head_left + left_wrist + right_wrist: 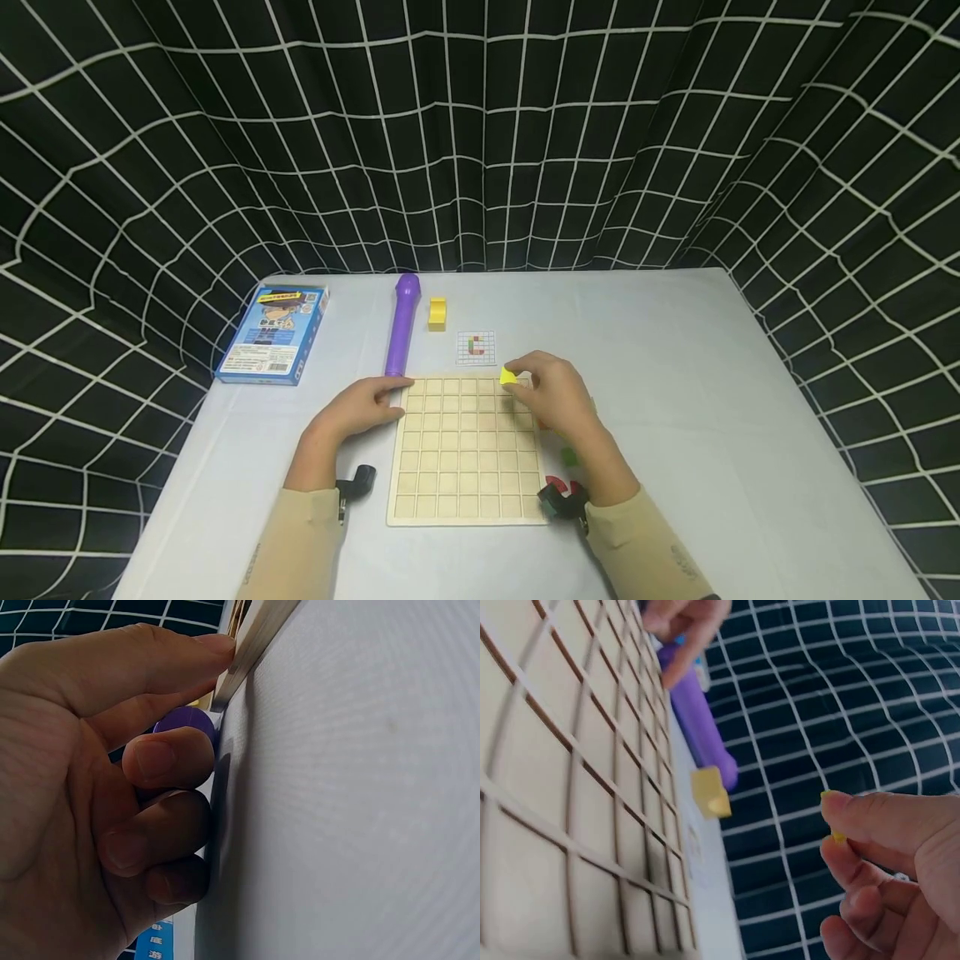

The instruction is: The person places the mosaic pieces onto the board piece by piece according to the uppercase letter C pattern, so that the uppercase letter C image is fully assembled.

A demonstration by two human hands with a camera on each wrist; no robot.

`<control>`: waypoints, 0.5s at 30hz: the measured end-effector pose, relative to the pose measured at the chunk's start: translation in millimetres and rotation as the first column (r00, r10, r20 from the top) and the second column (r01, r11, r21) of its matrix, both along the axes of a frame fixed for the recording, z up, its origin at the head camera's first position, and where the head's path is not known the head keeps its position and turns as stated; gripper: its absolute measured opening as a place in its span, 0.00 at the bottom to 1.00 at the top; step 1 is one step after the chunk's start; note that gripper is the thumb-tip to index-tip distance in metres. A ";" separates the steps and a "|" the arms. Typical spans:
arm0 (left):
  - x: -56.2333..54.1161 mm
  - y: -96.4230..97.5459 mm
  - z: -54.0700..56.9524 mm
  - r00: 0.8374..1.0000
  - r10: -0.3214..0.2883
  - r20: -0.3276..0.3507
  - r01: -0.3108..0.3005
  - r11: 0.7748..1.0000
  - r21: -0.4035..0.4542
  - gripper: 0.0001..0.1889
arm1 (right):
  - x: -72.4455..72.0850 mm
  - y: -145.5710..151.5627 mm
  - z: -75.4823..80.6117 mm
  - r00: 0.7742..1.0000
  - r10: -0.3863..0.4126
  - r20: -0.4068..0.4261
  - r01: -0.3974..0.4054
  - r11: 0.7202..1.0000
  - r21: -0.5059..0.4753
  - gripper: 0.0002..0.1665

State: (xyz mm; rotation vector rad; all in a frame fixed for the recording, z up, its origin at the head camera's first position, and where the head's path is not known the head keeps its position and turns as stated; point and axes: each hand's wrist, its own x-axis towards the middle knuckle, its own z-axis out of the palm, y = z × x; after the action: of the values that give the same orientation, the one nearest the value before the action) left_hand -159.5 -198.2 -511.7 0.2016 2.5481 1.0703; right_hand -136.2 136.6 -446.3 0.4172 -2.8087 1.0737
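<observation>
A light wooden grid board (468, 450) lies flat on the table, its squares divided by thin grooves. My left hand (363, 406) is at its upper left edge, index finger at the corner and thumb lower along the side. In the left wrist view, the other fingers curl loosely beside the board's edge. Between thumb and index finger, my right hand (558, 392) pinches a small yellow block (508, 377) over the board's top right part. Fingertips largely cover that block in the right wrist view. Just beyond the board lies a small card (476, 348) with a coloured grid pattern.
A purple tube (402, 325) lies beyond the left hand, with yellow blocks (437, 315) beside it. Far left is a blue box (273, 335). Red (557, 482) and green (569, 457) pieces show partly beneath the right forearm. A black grid-lined curtain (480, 133) surrounds the table.
</observation>
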 end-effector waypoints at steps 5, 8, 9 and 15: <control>0.0 -0.2 -0.9 1.000 0.001 -0.001 -0.001 1.000 0.004 0.31 | 0.6 -15.6 -11.1 0.998 0.004 0.063 -0.005 1.000 0.021 0.16; 0.4 0.4 -0.3 1.000 0.006 0.001 -0.006 1.000 0.013 0.31 | 0.5 -23.0 -19.9 0.994 -0.002 0.108 -0.002 0.999 0.040 0.16; 0.6 0.8 0.0 1.000 0.009 0.003 -0.009 1.000 0.016 0.31 | 0.5 -24.8 -23.5 0.993 0.000 0.114 -0.006 0.999 0.051 0.16; 1.0 1.3 0.9 1.000 0.015 0.011 -0.015 1.000 0.010 0.32 | -1.3 -31.2 -47.5 0.991 0.032 0.129 -0.050 0.989 0.141 0.15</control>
State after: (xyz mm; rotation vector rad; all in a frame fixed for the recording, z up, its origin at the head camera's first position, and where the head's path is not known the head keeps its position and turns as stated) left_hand -158.5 -196.9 -510.8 0.1792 2.5391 1.0865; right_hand -137.5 105.4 -493.8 0.4368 -3.0143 0.9388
